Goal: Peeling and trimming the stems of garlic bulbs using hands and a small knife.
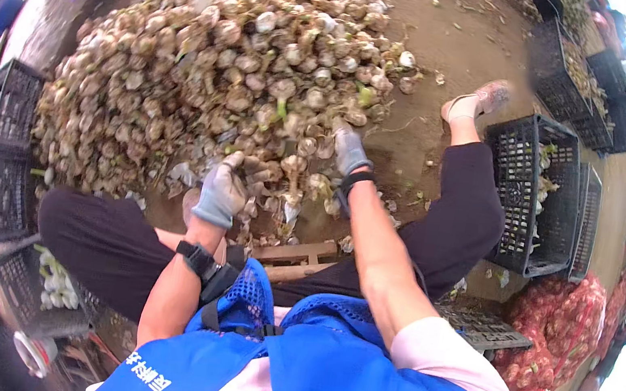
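Note:
A large heap of garlic bulbs (216,69) with dry roots and bits of stem lies on the ground in front of me. At its near edge is my left hand (221,190) in a grey-white work glove, fingers curled; whether a bulb is inside cannot be made out. My right hand (351,149), gloved as well, reaches into the right side of the heap, its fingertips against the bulbs and partly blurred. Between the hands lies a garlic bulb with a stem (294,167). Loose skins (184,174) are scattered close to my left hand.
Black plastic crates stand on my left (4,146) and right (528,196); the right one holds some garlic. Peeled white garlic (56,284) sits in a lower-left crate. Red mesh sacks of garlic (555,332) are at right. A wooden piece (297,254) lies between my legs.

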{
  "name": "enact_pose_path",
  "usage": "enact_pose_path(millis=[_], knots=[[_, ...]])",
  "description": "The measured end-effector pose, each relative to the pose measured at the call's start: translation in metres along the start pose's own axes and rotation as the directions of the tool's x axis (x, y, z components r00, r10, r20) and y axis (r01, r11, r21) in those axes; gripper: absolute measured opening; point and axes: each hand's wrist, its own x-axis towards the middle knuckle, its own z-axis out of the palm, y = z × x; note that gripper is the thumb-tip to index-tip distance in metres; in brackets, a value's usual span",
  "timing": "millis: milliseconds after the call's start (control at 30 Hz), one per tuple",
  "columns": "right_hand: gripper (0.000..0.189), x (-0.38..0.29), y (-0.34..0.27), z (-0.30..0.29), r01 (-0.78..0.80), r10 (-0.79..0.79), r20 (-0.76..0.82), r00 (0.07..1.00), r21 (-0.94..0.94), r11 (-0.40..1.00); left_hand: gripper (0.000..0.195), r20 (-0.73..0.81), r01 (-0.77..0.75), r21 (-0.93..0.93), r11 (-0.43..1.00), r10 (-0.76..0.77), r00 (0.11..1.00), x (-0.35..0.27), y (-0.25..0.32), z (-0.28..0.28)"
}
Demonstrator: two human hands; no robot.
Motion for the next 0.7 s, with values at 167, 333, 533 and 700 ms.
enact_pose_path(millis=[167, 333, 533, 700], knots=[[0.043, -0.007, -0.069, -0.059, 0.163, -0.177, 0.28, 0.944, 0.072, 0.984, 0.028, 0.05, -0.126, -0.152, 0.98, 0.135, 0.99, -0.025, 0.026, -0.02], [0.062, -0.089, -0.022, -0.063, 0.458, 0.288, 0.519, 0.805, -0.852, 0.254, 0.026, -0.042, -0.147, -0.255, 0.956, 0.141, 0.989, -0.047, 0.046, -0.017], [0.04, -0.139, 0.1, -0.006, 0.653, 0.388, 0.659, 0.644, -0.738, 0.171, 0.027, 0.095, -0.407, 0.051, 0.912, 0.401, 0.911, -0.072, 0.037, -0.003], [0.015, -0.129, -0.021, 0.025, 0.829, -0.191, 0.809, 0.556, -0.521, 0.203, 0.031, 0.046, -0.253, -0.037, 0.967, 0.255, 0.966, -0.053, 0.05, 0.0]])
